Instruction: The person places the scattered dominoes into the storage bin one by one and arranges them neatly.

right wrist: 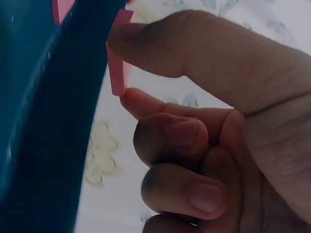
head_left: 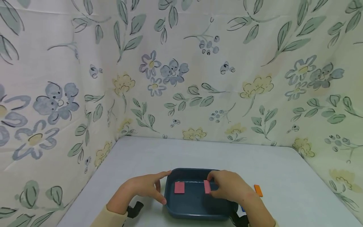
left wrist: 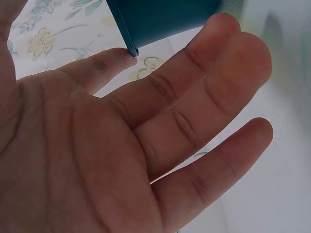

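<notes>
A dark blue-green rectangular tray (head_left: 195, 216) lies on the white table in the head view. Inside it, toward the left, a flat pink square tile (head_left: 179, 187) rests on the bottom. Over the tray's right part, my right hand (head_left: 229, 186) pinches a second pink tile (head_left: 207, 187), seen nearly edge-on in the right wrist view between thumb and fingertips. My left hand (head_left: 146, 186) spreads its fingers at the tray's left side, with the index fingertip at the rim's far left corner and the thumb near the left wall. Its palm (left wrist: 97, 160) holds nothing.
An orange piece (head_left: 258, 190) lies on the table right of the tray, beyond my right wrist. A blue piece (head_left: 243, 209) shows partly beneath that forearm. Floral cloth (head_left: 193, 78) hangs behind the table (head_left: 158, 151) and along its sides.
</notes>
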`<act>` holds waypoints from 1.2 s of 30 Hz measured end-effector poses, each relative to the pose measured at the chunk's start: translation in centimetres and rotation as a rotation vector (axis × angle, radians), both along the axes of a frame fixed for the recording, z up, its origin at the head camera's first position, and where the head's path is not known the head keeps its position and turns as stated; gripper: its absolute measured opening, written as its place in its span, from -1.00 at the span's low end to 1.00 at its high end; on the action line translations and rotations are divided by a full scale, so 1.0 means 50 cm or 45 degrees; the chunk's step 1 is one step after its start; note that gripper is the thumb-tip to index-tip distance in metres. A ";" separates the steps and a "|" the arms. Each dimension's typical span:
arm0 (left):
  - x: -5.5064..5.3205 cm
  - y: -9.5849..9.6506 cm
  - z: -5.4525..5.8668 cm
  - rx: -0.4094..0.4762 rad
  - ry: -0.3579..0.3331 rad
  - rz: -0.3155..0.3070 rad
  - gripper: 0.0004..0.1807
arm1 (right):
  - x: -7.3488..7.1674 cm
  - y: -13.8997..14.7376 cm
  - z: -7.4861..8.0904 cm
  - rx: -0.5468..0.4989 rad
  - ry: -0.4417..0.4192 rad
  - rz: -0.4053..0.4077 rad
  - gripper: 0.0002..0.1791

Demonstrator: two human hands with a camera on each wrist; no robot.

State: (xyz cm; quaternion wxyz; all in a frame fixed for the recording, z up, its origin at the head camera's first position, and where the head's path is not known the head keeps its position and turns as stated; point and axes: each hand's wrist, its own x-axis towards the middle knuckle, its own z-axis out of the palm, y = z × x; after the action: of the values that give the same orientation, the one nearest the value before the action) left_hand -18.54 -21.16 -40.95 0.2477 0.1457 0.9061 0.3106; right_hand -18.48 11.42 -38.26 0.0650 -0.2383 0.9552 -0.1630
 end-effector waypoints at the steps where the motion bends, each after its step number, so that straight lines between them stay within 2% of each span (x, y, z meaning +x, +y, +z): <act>1: -0.001 0.001 0.000 -0.004 -0.001 0.000 0.16 | -0.001 -0.008 -0.003 -0.004 0.001 0.011 -0.61; 9: -0.006 0.007 0.008 -0.023 -0.012 -0.001 0.17 | -0.003 -0.056 -0.021 -0.024 0.034 0.036 -0.58; 17: -0.009 0.006 0.008 -0.006 -0.010 0.001 0.17 | 0.007 -0.108 -0.040 0.061 0.044 0.044 -0.57; 22: -0.009 0.002 0.007 -0.009 -0.002 -0.010 0.17 | -0.001 -0.131 -0.070 0.074 0.104 0.033 -0.58; 30: -0.005 0.002 0.008 0.009 -0.029 -0.023 0.16 | -0.013 -0.152 -0.126 0.076 0.198 -0.078 -0.63; 36: -0.003 -0.001 0.006 0.003 -0.027 -0.013 0.16 | -0.013 -0.163 -0.148 0.118 0.215 -0.079 -0.62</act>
State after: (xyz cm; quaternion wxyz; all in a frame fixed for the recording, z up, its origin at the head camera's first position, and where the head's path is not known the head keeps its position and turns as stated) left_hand -18.71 -21.19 -40.64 0.2586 0.1474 0.9023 0.3120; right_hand -19.15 3.25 -45.65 -0.0098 -0.2181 0.9707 -0.1001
